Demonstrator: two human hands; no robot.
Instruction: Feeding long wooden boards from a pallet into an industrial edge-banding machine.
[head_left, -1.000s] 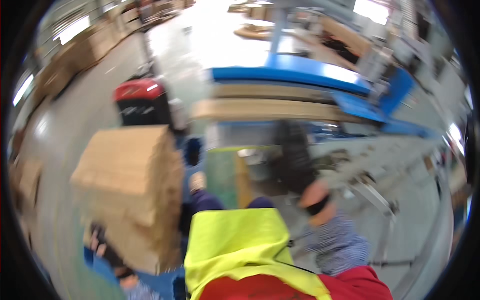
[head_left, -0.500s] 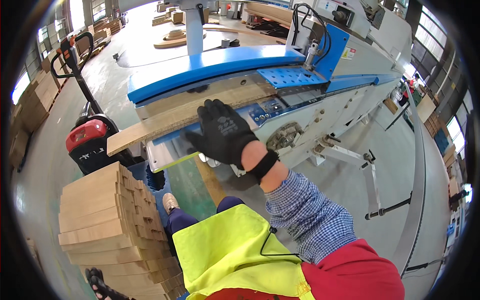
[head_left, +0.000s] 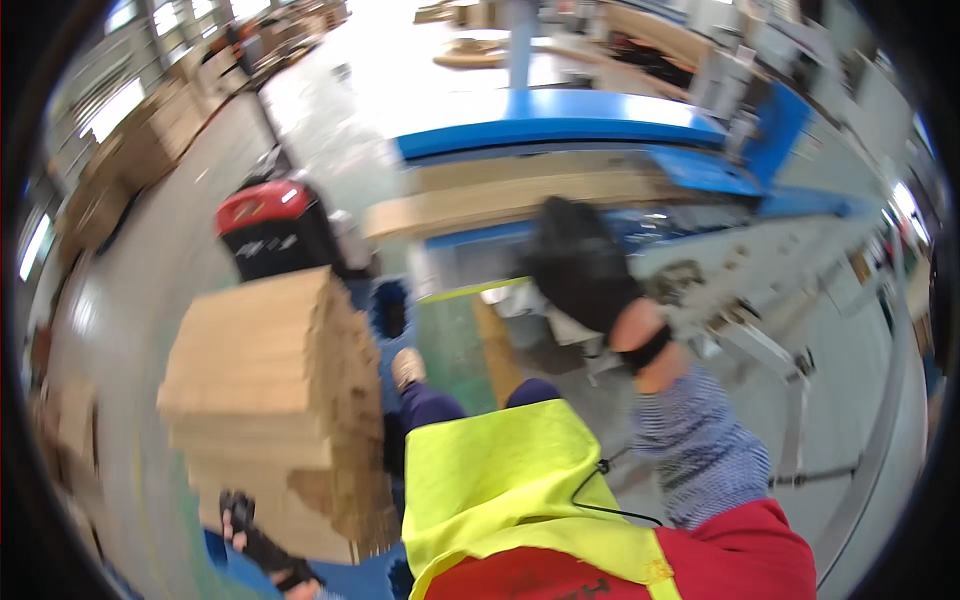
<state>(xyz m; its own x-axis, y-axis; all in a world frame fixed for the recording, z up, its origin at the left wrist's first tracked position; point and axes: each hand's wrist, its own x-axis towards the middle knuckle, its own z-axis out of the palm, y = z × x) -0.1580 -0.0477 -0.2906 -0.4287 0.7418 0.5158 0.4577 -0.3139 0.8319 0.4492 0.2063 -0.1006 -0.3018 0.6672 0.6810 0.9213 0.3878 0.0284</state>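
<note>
My right hand [head_left: 583, 265], in a black glove with a dark wristband, is laid flat at the near edge of a long wooden board [head_left: 460, 208]. Motion smears its fingers, but they look stretched out rather than wrapped round the board. The board lies along the bed of a blue and white machine [head_left: 560, 130], its left end sticking out past the bed. At the lower left, my left hand [head_left: 255, 545], gloved in black with bare fingertips, is beside the lower part of a stack of wooden boards [head_left: 250, 345]. Its fingers look apart, with nothing visible in them.
A red and black pallet truck [head_left: 265, 225] stands beyond the stack. Beneath the boards is a blue pallet [head_left: 390, 305]. A perforated blue plate [head_left: 705, 170] sits over the machine bed on the right. A metal support arm [head_left: 745, 350] juts out below the machine.
The view has swung left, so the machine and stack appear further right. My left hand has come up further into view beside the stack. My right hand stays at the board.
</note>
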